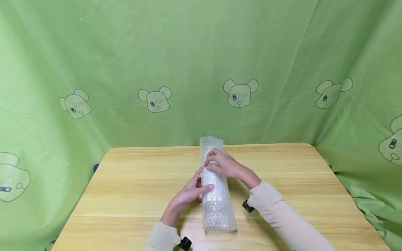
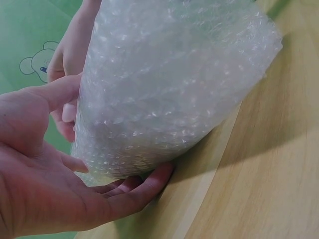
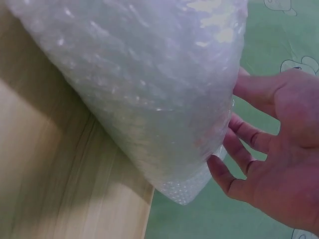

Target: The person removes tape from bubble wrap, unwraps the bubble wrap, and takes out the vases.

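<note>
The bubble-wrap roll [image 1: 218, 212] lies lengthways on the wooden table [image 1: 125, 195], its near end toward you and its far end reaching across the table's far edge. On the left, your left hand [image 1: 188, 191] holds the roll: the thumb rests on top while the fingers bend round the left side and reach low. The roll sits between that thumb and those fingers, with its near end free of both hands. Farther off, your right hand [image 1: 226, 164] comes over from the right, its bent fingertips touching the roll by its left side, close to your left forefinger; whether they pinch a layer, I cannot tell. You seem to be at the step of handling the roll's outer layer. The next move probably calls for a steady left hold and a light right touch, so the layers don't slip or spring loose.
</note>
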The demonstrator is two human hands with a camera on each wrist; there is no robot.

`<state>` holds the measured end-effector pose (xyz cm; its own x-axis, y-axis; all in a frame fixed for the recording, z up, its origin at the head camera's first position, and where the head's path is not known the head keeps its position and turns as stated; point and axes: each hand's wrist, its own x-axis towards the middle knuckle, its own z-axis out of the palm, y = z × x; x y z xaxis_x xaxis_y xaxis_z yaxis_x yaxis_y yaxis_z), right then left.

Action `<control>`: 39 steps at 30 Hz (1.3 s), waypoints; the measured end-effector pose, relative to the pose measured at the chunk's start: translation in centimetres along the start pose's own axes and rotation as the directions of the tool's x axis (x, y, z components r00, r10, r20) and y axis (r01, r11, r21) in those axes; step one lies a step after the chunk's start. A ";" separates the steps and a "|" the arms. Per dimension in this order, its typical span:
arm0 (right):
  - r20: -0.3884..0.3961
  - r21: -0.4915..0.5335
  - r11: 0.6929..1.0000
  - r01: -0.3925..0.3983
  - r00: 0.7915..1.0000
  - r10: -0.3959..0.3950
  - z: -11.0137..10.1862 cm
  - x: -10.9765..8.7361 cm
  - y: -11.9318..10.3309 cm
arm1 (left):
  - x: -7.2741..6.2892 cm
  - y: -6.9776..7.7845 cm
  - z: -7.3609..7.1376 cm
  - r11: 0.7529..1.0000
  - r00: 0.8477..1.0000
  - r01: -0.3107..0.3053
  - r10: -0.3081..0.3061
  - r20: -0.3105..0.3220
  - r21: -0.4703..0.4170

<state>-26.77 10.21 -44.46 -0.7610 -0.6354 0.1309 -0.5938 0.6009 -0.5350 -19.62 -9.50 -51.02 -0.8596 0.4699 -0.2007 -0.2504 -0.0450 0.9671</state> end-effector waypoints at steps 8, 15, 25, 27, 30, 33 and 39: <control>0.031 -0.032 0.999 0.023 0.999 -0.022 -0.5 0.5 -0.8 | -0.1 0.1 -0.1 1.000 1.000 -0.003 0.003 -0.007 0.007; 0.024 0.133 0.991 0.002 1.000 -0.006 -0.9 0.3 -0.1 | -0.1 0.1 -0.1 1.000 1.000 -0.003 0.003 0.003 -0.005; 0.076 -0.098 0.995 0.016 0.997 -0.009 -1.2 1.2 -1.6 | -0.2 0.3 -0.1 1.000 1.000 -0.007 0.007 0.007 0.008; 0.087 -0.141 0.990 0.014 0.996 -0.002 -1.3 1.4 -2.0 | -0.1 0.3 -0.1 1.000 1.000 -0.001 0.001 0.006 0.010; 0.104 -0.180 0.983 0.027 0.995 -0.008 -1.4 1.6 -2.4 | -0.1 0.2 0.0 1.000 1.000 0.000 0.000 0.003 0.015; 0.105 -0.203 0.978 0.045 0.994 -0.024 -1.4 1.6 -2.6 | -0.1 0.3 0.1 1.000 1.000 -0.005 0.005 0.005 0.018; 0.079 -0.198 0.978 0.068 0.995 -0.053 -1.1 1.5 -2.3 | 0.1 0.2 0.0 1.000 1.000 0.002 -0.002 0.004 0.013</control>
<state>-26.84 8.38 -42.15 -0.7052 -0.7029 0.0929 -0.6841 0.6403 -0.3493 -19.71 -9.46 -50.88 -0.8573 0.4737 -0.2016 -0.2461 -0.0333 0.9687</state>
